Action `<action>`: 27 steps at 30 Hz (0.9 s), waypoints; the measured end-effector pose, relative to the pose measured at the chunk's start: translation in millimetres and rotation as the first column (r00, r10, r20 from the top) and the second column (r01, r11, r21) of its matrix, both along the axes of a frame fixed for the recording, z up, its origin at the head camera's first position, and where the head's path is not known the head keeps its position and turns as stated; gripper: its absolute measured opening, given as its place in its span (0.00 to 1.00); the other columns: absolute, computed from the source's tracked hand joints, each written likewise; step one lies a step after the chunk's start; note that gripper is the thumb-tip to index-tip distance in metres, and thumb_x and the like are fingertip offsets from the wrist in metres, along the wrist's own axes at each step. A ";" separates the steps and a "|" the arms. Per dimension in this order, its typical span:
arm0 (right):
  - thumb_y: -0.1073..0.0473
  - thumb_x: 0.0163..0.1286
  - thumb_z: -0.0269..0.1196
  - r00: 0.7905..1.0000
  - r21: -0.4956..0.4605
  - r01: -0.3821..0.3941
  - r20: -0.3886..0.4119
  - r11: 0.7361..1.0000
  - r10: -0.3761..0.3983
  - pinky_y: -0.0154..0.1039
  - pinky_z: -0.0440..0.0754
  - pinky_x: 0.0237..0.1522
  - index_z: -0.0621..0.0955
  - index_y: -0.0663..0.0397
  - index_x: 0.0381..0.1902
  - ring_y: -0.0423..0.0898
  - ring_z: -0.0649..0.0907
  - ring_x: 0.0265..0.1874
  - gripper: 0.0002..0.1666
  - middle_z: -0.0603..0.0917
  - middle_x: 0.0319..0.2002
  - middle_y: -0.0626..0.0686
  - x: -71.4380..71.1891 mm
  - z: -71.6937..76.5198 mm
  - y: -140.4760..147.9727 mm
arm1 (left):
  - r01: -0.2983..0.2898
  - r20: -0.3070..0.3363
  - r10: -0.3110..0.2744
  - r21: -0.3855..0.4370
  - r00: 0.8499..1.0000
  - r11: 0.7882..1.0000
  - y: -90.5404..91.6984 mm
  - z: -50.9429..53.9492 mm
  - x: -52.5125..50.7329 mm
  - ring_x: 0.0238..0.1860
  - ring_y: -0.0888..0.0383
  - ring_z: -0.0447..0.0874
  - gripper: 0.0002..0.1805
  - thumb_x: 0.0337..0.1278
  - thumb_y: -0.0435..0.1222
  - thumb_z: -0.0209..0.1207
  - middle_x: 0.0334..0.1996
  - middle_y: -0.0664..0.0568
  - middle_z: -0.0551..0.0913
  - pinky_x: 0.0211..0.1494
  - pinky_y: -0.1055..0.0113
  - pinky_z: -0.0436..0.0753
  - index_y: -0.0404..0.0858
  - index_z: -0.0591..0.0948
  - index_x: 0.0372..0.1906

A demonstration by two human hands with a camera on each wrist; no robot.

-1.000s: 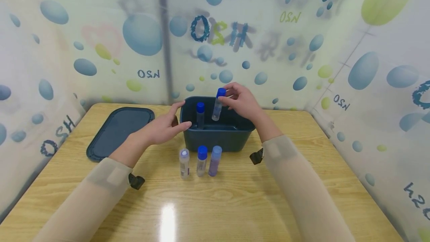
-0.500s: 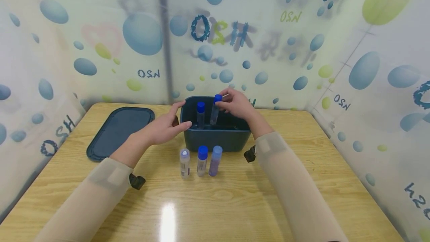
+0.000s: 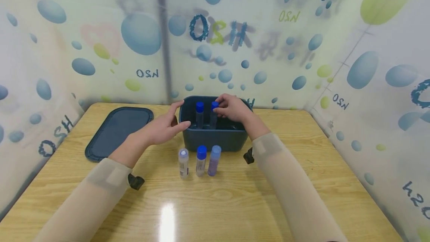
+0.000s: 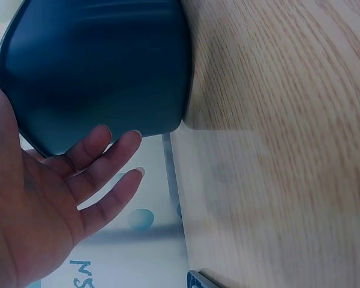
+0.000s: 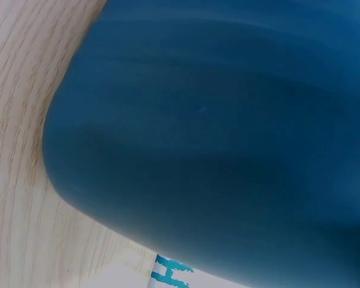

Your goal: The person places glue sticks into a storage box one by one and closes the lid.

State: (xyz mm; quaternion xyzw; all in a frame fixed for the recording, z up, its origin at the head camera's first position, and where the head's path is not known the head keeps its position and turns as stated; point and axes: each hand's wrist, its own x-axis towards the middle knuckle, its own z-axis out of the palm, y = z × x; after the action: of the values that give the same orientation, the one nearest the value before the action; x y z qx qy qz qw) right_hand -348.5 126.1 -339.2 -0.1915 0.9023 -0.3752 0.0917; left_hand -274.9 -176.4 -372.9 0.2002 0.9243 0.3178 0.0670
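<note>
A dark blue rectangular bin (image 3: 215,141) stands on the table, its mouth facing up. My left hand (image 3: 164,128) touches the bin's left end, thumb at the front rim and index finger at the back rim. The other fingers are relaxed in the left wrist view. Inside the bin, my right hand (image 3: 233,109) pinches a slim bottle with a blue cap (image 3: 214,120) near its top. That bottle is upright beside another blue-capped bottle (image 3: 199,115). The bin's wall (image 5: 198,120) fills the right wrist view, hiding my right hand there.
In front of the bin stand a clear bottle with a pale top (image 3: 183,163), a blue-capped bottle (image 3: 201,163) and a purple bottle with a light blue cap (image 3: 214,163). A dark lid (image 3: 119,132) lies to the left. A patterned curtain (image 3: 285,66) backs the wooden table.
My right hand has lowered the blue-capped bottle into the bin and leftward, bringing it upright beside the other one. My left hand has stayed at the bin's left end.
</note>
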 end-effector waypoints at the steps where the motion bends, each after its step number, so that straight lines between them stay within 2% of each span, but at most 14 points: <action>1: 0.56 0.82 0.67 1.000 0.002 0.001 0.001 1.000 -0.001 0.49 0.90 0.53 0.78 0.59 0.66 0.61 0.92 0.52 0.21 0.91 0.56 0.62 0.0 0.0 -0.2 | -0.001 0.001 0.001 0.000 1.000 1.000 -0.2 0.3 0.1 0.30 0.52 0.78 0.54 0.79 0.69 0.51 0.34 0.48 0.81 0.37 0.58 0.77 0.53 0.38 0.92; 10: 0.56 0.83 0.67 1.000 0.003 0.017 0.016 1.000 -0.017 0.53 0.90 0.55 0.77 0.59 0.68 0.56 0.92 0.48 0.23 0.90 0.57 0.62 0.2 -1.2 -1.1 | 0.006 0.008 -0.006 0.001 1.000 1.000 -0.3 0.1 -0.6 0.29 0.52 0.77 0.54 0.80 0.69 0.50 0.32 0.48 0.81 0.36 0.58 0.76 0.53 0.36 0.92; 16: 0.55 0.82 0.68 0.999 0.026 0.034 0.026 0.999 -0.034 0.54 0.91 0.54 0.77 0.56 0.69 0.54 0.92 0.47 0.24 0.89 0.58 0.61 0.4 -1.1 -1.1 | 0.015 0.009 -0.015 0.041 1.000 0.999 0.3 -2.2 -0.3 0.30 0.53 0.79 0.54 0.80 0.68 0.51 0.33 0.45 0.83 0.39 0.57 0.78 0.52 0.36 0.92; 20: 0.54 0.81 0.69 0.999 0.038 0.038 0.018 0.999 -0.039 0.54 0.91 0.54 0.77 0.54 0.69 0.53 0.92 0.47 0.25 0.89 0.58 0.60 1.2 -0.7 -1.4 | 0.009 0.011 -0.010 0.077 1.000 0.997 1.5 -4.3 1.9 0.34 0.52 0.84 0.53 0.82 0.66 0.51 0.36 0.41 0.87 0.43 0.57 0.82 0.53 0.36 0.92; 27: 0.49 0.79 0.71 0.998 0.028 0.051 -0.030 0.998 -0.050 0.51 0.91 0.51 0.80 0.51 0.68 0.53 0.92 0.48 0.26 0.89 0.59 0.57 3.3 4.4 1.6 | 0.010 0.000 -0.010 0.075 1.000 0.997 4.2 -4.0 3.6 0.34 0.53 0.85 0.52 0.83 0.65 0.50 0.36 0.42 0.88 0.42 0.57 0.81 0.52 0.35 0.91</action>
State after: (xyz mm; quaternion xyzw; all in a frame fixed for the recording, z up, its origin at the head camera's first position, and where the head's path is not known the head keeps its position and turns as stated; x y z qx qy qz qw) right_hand -345.2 127.7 -334.8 -0.1726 0.9134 -0.3617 0.0718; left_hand -271.3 -172.2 -376.9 0.2069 0.9107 0.3522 0.0613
